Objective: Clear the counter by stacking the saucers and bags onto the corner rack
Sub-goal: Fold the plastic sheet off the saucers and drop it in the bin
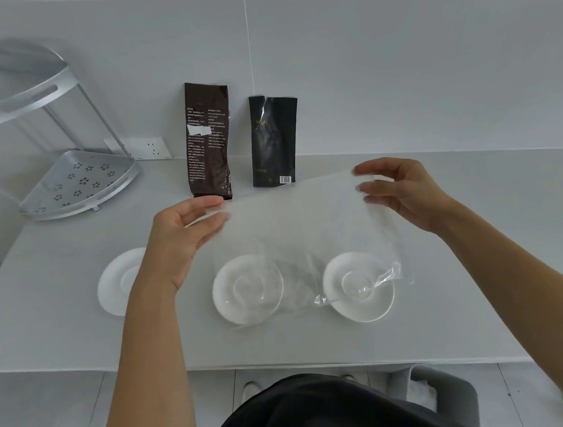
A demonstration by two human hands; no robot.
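From the head camera, the left hand [185,229] and right hand [405,191], well apart, each pinch a top corner of a clear plastic bag [309,231] held above two saucers [247,288]. Its limp lower edge could drag a saucer on the way to the rack [78,184].

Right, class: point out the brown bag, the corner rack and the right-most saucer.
brown bag [209,141]: head view, middle of its printed face.
corner rack [78,184]: head view, perforated lower shelf.
right-most saucer [360,303]: head view, front rim.

Three white saucers [247,287] lie in front of the corner rack [78,184], two dark bags [209,139] stand right of it, and one clear plastic bag [309,231] hangs over the saucers.
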